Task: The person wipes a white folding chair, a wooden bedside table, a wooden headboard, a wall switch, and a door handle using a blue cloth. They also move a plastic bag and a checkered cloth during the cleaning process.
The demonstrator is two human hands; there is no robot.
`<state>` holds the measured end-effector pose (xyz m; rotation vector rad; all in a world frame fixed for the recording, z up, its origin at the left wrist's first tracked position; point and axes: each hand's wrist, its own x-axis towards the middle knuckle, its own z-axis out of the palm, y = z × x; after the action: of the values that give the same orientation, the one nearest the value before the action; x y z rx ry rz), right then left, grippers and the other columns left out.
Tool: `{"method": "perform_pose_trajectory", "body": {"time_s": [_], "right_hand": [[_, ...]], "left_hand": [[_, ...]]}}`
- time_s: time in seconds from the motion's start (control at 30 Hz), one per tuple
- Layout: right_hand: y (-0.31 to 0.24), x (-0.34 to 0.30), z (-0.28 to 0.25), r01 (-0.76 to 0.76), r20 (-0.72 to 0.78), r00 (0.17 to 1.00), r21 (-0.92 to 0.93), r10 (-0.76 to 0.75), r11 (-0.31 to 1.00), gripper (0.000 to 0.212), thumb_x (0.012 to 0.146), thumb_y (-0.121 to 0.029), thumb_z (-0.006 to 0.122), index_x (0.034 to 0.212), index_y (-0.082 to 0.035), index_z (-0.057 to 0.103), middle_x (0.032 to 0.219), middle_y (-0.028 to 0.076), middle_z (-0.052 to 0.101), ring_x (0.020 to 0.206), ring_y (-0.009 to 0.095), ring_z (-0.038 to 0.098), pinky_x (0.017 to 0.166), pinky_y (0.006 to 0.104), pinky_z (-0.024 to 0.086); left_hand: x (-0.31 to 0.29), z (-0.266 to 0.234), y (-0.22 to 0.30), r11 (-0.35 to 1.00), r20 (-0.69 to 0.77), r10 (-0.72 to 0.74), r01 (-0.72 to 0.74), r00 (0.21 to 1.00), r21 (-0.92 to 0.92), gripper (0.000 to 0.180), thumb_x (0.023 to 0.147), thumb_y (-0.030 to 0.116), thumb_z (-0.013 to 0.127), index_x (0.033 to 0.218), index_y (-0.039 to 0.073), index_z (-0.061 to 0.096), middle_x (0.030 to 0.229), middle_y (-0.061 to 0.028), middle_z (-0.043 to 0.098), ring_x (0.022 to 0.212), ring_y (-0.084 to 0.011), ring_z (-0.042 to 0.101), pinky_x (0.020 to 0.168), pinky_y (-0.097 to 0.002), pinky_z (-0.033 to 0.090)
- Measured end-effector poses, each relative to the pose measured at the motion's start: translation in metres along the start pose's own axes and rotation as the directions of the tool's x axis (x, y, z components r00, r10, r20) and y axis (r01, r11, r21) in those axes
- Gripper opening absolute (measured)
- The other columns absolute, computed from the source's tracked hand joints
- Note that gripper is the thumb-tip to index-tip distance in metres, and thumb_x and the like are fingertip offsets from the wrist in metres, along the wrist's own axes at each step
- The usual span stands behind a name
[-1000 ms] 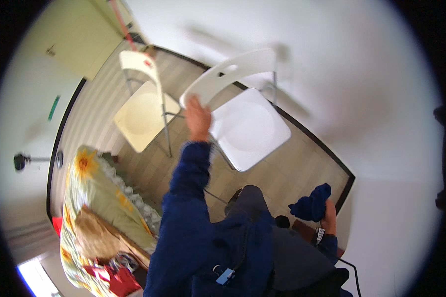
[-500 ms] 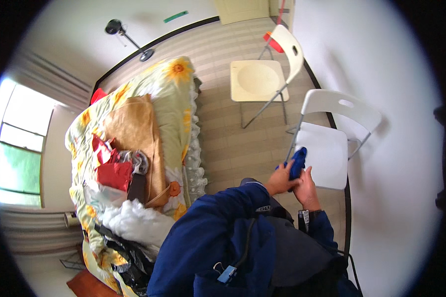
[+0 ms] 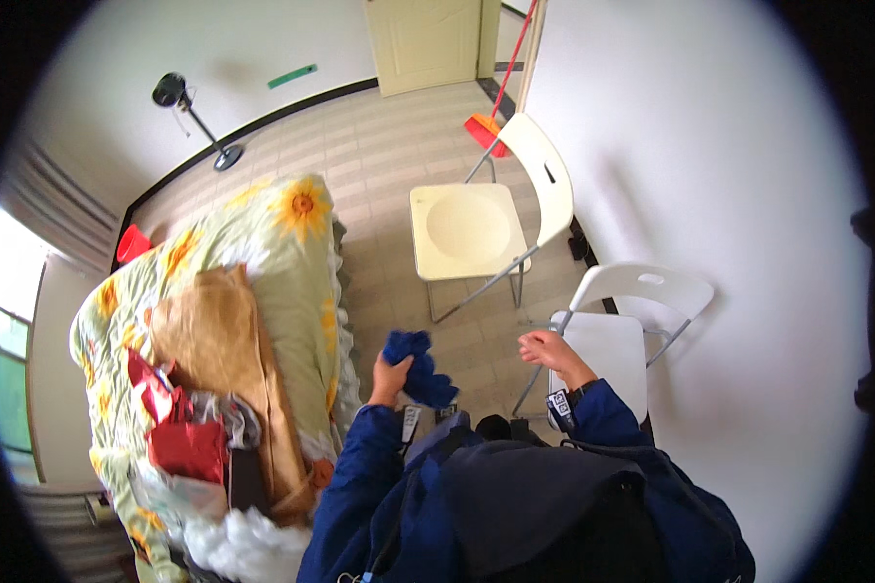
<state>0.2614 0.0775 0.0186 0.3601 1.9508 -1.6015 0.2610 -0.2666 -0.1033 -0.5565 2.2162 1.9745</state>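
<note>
My left hand [image 3: 389, 377] grips a bunched dark blue cloth [image 3: 420, 369], held up over the floor between the bed and the chairs. The cloth hangs in loose folds to the right of my fingers; its exact kind is not plain. My right hand [image 3: 552, 356] is apart from it, its fingers curled closed with nothing visible in them. It hovers in front of the white folding chair [image 3: 612, 345], overlapping the seat's left side in view. Whether it touches the chair I cannot tell.
A cream folding chair [image 3: 469, 231] stands farther ahead, with a red broom [image 3: 486, 134] behind it. On the left, the sunflower-patterned bed [image 3: 297, 253] carries a brown sheet [image 3: 209, 325], red bags [image 3: 187, 449] and white stuffing [image 3: 248, 546]. A black floor lamp [image 3: 199, 126] stands beyond.
Both hands were together on the blue cloth by the white chair. They have parted: the left has carried the cloth leftward, and the right has let go. The view has shifted too.
</note>
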Motion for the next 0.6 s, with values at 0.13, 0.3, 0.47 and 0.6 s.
{"method": "perform_pose_trajectory", "body": {"time_s": [0.13,0.3,0.47,0.6], "right_hand": [[-0.041,0.071,-0.043,0.093,-0.079,0.992,-0.015,-0.094,0.996,0.039,0.086,-0.037,0.061,0.103,-0.002,0.062,0.086,0.005,0.065,0.079,0.017,0.062,0.068,0.0309,0.050],[-0.116,0.167,-0.128,0.053,-0.460,0.768,-0.649,-0.447,0.759,0.060,0.074,-0.043,0.071,0.110,0.003,0.058,0.098,0.019,0.064,0.091,0.030,0.062,0.082,0.0404,0.049],[-0.143,0.250,-0.227,-0.387,-0.701,0.620,-0.664,-0.353,0.640,0.075,0.069,-0.050,0.073,0.120,0.000,0.049,0.120,0.022,0.053,0.114,0.038,0.050,0.093,0.0500,0.042],[-0.117,0.324,-0.287,-0.163,-0.643,0.750,-0.406,-0.154,0.899,0.079,0.063,-0.050,0.078,0.111,0.007,0.054,0.111,0.027,0.058,0.108,0.036,0.055,0.089,0.0438,0.046]], "left_hand": [[0.057,-0.063,-0.009,0.991,0.031,-0.073,0.076,0.997,-0.114,0.036,0.077,-0.002,0.066,0.113,-0.001,0.058,0.099,-0.0084,0.066,0.085,-0.0203,0.064,0.076,-0.0334,0.052],[0.092,-0.099,-0.001,0.988,-0.123,-0.135,0.124,0.983,-0.091,0.041,0.072,0.001,0.072,0.111,-0.001,0.059,0.098,-0.0092,0.066,0.085,-0.0192,0.063,0.077,-0.0323,0.051],[0.098,-0.107,0.002,0.978,-0.258,-0.211,0.202,0.943,-0.061,0.042,0.072,0.000,0.071,0.111,-0.001,0.058,0.099,-0.0097,0.066,0.087,-0.0193,0.063,0.078,-0.0325,0.050],[0.094,-0.114,0.007,0.979,-0.313,-0.202,0.185,0.928,-0.084,0.043,0.072,0.003,0.071,0.112,-0.003,0.059,0.100,-0.0089,0.065,0.087,-0.0183,0.061,0.079,-0.0316,0.049]]}}
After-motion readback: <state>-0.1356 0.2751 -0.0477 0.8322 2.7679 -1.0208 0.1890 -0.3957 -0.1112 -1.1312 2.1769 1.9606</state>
